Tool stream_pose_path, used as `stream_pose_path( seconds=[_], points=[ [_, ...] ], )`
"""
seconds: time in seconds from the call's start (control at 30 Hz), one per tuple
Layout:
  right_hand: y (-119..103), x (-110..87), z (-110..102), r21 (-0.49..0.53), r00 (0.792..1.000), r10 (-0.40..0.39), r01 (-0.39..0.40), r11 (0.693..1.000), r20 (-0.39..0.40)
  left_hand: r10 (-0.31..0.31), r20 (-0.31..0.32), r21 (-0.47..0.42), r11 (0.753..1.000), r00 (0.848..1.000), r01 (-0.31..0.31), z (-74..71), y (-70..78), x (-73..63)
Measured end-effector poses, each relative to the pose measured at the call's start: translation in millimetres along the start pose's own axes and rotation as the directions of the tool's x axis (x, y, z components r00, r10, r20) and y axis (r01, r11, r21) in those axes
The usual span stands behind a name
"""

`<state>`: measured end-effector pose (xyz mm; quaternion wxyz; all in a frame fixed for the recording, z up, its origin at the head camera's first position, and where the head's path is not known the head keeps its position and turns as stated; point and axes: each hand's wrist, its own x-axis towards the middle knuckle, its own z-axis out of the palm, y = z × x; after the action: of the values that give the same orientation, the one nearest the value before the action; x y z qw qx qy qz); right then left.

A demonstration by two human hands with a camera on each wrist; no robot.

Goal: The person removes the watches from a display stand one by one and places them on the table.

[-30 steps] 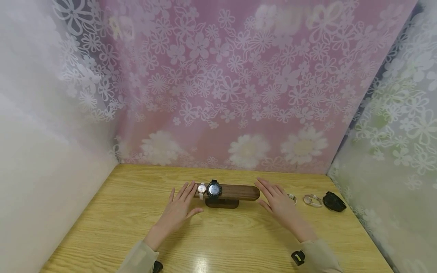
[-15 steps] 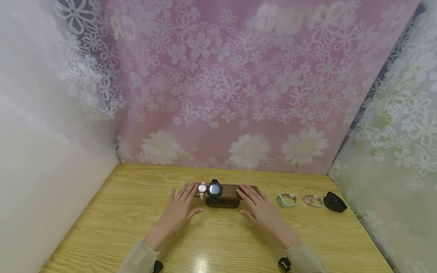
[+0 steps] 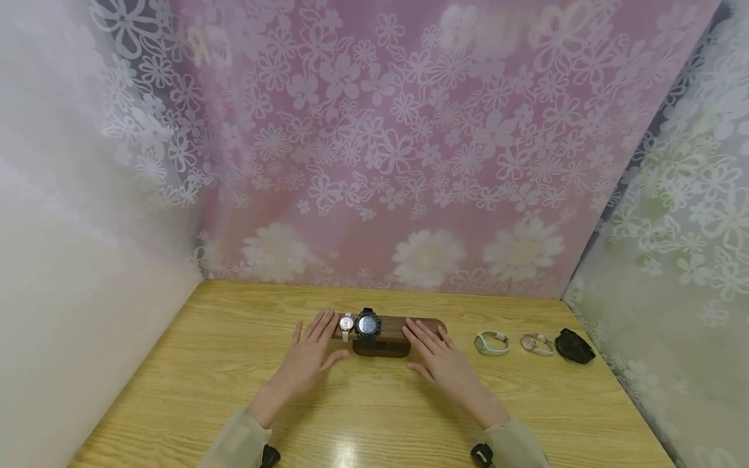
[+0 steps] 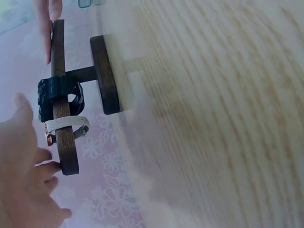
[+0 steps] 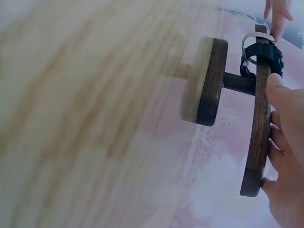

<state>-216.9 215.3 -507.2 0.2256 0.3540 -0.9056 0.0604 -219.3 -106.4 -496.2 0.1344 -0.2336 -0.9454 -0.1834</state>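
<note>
A dark wooden watch stand, a bar on a short post and base, stands on the table. Round the left part of its bar are a small white-strapped watch and, just right of it, a chunky black digital watch. My left hand touches the bar's left end with extended fingers, its thumb held apart. On the bar's right half rest the fingertips of my right hand, fingers also extended. In the right wrist view the bar runs along beneath these fingers.
To the right on the wooden table lie a pale green watch, a watch with a light strap and rosy case, and a black watch-like item. Floral curtains hang behind and at the right; a white wall borders the left.
My right hand has moved left from beside the bar's right end onto the bar, uncovering the pale green watch. The left hand stays at the left end.
</note>
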Motion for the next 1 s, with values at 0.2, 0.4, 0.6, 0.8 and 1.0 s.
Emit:
stream_pose_path(
  seconds=[0.2,0.4,0.6,0.8,1.0],
  points=[
    [0,-0.5,-3,0.009,1.000,0.016,-0.016,1.000,0.007,0.048,-0.049,-0.026,0.998,0.998,-0.049,-1.6,1.2,18.0],
    [0,0.4,-3,0.020,1.000,0.024,-0.024,1.000,0.021,0.138,-0.014,-0.024,0.990,0.990,-0.139,-3.6,-4.1,32.1],
    [-2,1.5,-2,0.040,0.999,0.027,-0.028,0.999,0.028,0.170,0.036,-0.003,0.985,0.985,-0.170,-4.1,-10.0,37.3],
    [-2,1.0,-1,0.040,0.999,0.038,-0.040,0.998,0.034,0.183,0.050,0.008,0.983,0.982,-0.184,-4.0,-12.1,39.5],
    [-2,0.2,-1,0.045,0.999,0.040,-0.042,0.998,0.034,0.201,0.035,-0.002,0.980,0.979,-0.201,-3.1,-14.3,43.3]
  ],
)
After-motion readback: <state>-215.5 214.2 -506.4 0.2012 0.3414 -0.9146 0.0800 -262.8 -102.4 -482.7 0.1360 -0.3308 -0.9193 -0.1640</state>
